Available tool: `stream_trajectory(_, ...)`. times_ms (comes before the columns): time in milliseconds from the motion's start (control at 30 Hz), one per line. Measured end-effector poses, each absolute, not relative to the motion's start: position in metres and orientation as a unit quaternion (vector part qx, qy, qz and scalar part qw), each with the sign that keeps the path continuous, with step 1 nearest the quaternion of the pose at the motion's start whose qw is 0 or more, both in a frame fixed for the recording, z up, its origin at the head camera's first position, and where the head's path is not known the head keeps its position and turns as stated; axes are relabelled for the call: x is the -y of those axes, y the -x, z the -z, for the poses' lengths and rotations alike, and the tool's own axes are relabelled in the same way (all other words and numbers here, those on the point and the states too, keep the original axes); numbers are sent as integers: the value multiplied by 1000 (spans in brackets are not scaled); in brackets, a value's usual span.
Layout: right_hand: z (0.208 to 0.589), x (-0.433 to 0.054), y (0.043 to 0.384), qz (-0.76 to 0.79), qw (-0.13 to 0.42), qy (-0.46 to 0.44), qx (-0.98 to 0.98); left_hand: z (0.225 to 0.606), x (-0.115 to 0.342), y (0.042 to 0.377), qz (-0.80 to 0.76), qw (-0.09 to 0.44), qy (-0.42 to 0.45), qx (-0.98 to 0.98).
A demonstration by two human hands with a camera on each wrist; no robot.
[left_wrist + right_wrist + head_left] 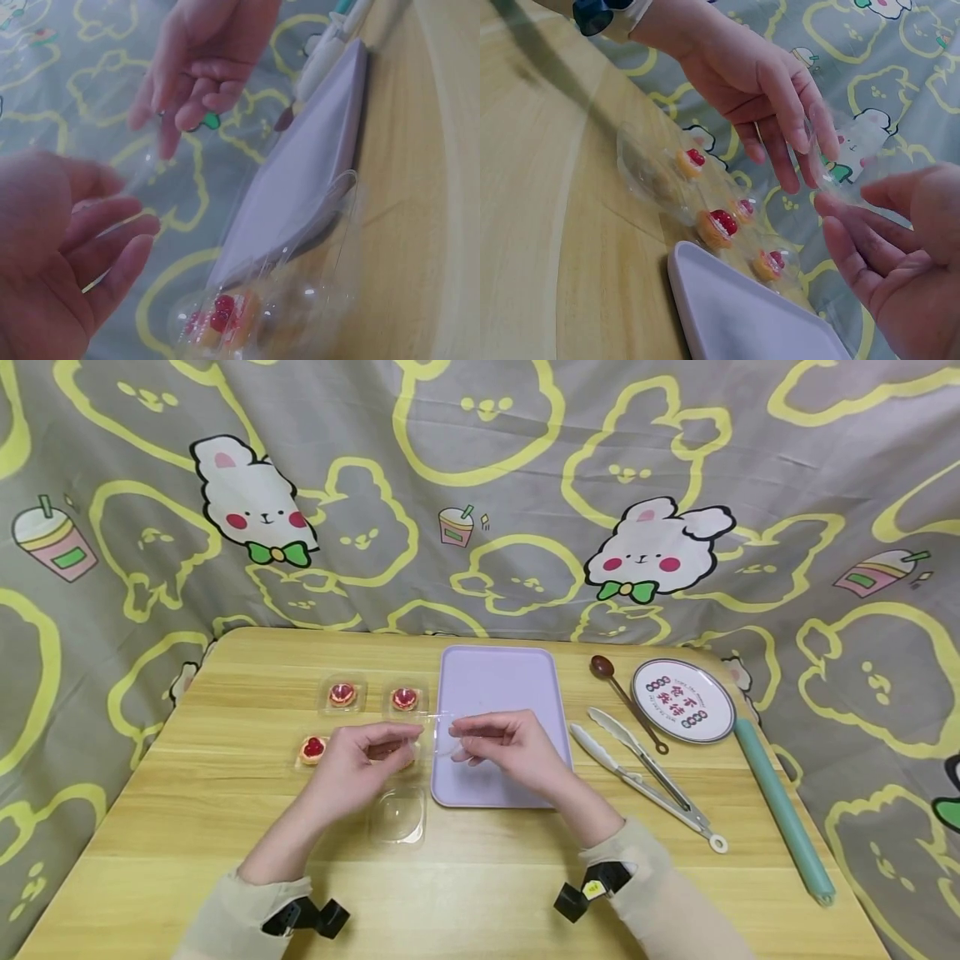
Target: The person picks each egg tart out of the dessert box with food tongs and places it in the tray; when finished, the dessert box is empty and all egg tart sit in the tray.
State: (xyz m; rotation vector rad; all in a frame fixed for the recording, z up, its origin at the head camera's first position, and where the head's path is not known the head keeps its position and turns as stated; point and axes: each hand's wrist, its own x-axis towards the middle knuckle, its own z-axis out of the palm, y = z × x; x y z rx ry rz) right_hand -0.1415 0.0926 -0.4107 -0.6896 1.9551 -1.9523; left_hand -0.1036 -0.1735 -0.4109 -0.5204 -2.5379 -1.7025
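Above the left edge of the purple tray, my left hand (363, 768) and my right hand (510, 745) face each other. Between their fingertips they pinch a thin clear plastic lid (823, 154), one side each. Red-topped tarts in clear plastic boxes stand to the left: one tart (342, 695) at the back, another (405, 699) beside it, and a third (313, 750) left of my left hand. A further tart (718, 229) is mostly hidden behind that hand in the head view. An open clear plastic piece (397, 816) lies on the table just below my left hand.
The purple tray (498, 681) lies mid-table. To its right are white-tipped tongs (645, 777), a brown spoon (602, 667), a printed plate (684, 700) and a green cylindrical roll (783, 814). A patterned curtain (510, 510) hangs behind the wooden table.
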Motion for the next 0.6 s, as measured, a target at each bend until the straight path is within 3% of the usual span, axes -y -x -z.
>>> stream_trajectory(200,411,-93,138,661,166,254,-686,408,177,100,512,16,166,843)
stream_trajectory(600,412,-82,130,643,154,256,-705,407,191,94,499,19,188,845)
